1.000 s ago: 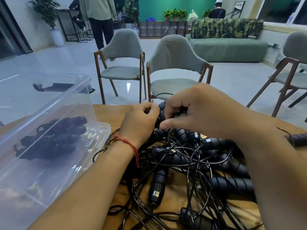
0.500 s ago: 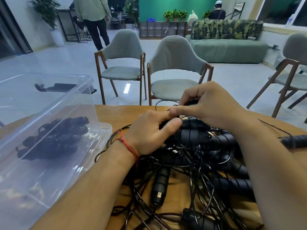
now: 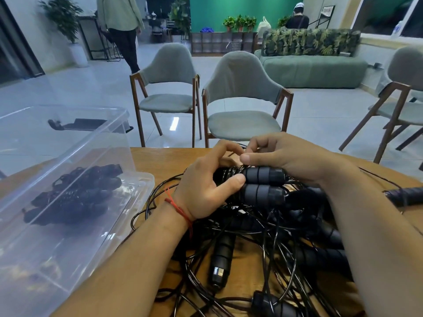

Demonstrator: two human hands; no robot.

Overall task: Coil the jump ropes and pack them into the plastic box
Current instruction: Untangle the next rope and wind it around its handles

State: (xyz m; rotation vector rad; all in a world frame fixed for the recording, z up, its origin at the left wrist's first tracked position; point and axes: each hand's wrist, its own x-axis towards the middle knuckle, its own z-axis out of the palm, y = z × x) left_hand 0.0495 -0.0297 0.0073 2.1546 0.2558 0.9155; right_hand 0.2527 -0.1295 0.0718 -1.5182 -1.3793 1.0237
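Wooden table (image 3: 160, 159), person seated at it, both forearms in view.

Left hand (image 3: 203, 188): fingers curled round a pair of grey-black handles (image 3: 263, 181) lying side by side, one above the other; thumb pressed on the lower one. Black cord (image 3: 230, 172) is wound in tight turns round the handles' left end, inside this grip. Red string bracelet (image 3: 178, 208) on the left wrist.

Right hand (image 3: 288, 156): just above the handle pair, fingers bent close together, thumb straight along the top. The fingertips (image 3: 255, 143) appear to pinch a thin run of the cord; the contact itself is partly hidden.

Under both hands: tangled heap of jump ropes (image 3: 270, 234), uncoiled, on the table. One loose handle (image 3: 222, 257) points toward the near edge.

Plastic box (image 3: 103, 138): clear, open, at the left of the table, beside the heap. Coiled ropes (image 3: 73, 195) lie inside on its floor.
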